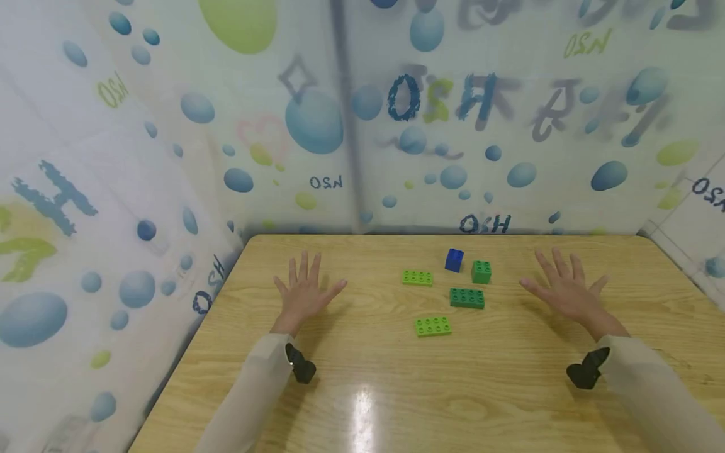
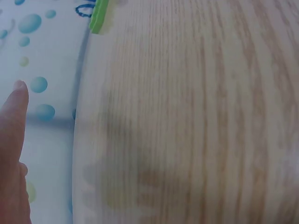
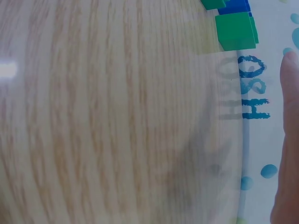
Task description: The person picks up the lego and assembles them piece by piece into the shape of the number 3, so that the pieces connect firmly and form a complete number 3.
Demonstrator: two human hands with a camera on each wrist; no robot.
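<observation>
Left hand [image 1: 303,296] and right hand [image 1: 569,294] spread, empty, over counter [image 1: 442,390]; green square brick [image 1: 481,272] just left of the nearer right hand, lime brick [image 1: 416,278], long axis left-right, rightward of the left.

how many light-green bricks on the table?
2. One light-green brick lies left of the blue brick; the other light-green brick is the frontmost brick. None looks hidden.

Both hands [image 1: 302,297] [image 1: 572,296] well apart, fingers [image 1: 314,267] spread wide
</observation>
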